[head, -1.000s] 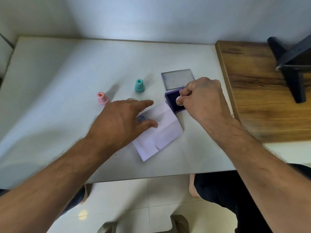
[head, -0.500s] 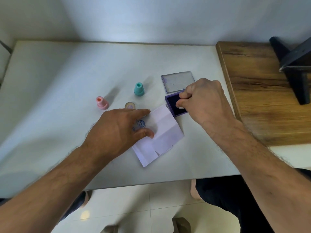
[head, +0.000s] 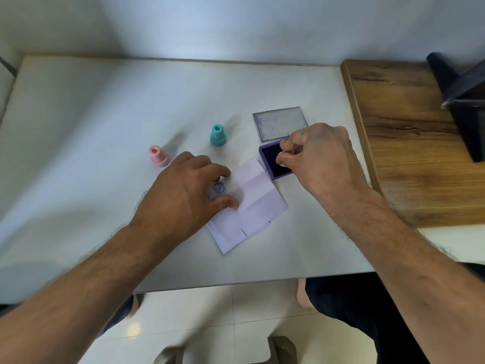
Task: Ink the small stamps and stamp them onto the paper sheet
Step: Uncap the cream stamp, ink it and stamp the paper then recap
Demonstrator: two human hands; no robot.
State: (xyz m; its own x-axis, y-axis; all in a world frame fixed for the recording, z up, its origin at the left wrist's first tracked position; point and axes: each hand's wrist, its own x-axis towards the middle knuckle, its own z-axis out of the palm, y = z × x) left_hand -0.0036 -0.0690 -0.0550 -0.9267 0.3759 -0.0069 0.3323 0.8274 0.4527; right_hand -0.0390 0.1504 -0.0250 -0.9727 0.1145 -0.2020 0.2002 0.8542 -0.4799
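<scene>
The right hand (head: 320, 158) pinches a small stamp (head: 281, 152) down onto the ink pad (head: 273, 160) to load it, while the left hand (head: 183, 195) lies flat beside it, fingers spread, pinning the paper sheet (head: 252, 203) so it cannot shift.

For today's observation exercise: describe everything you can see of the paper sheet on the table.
The paper sheet is small, pale lilac-white, creased from folding, with a short slit at its near edge. It lies flat and skewed on the white table, one corner touching the ink pad. One round blue stamp mark shows. The left hand rests on its left part.
</scene>
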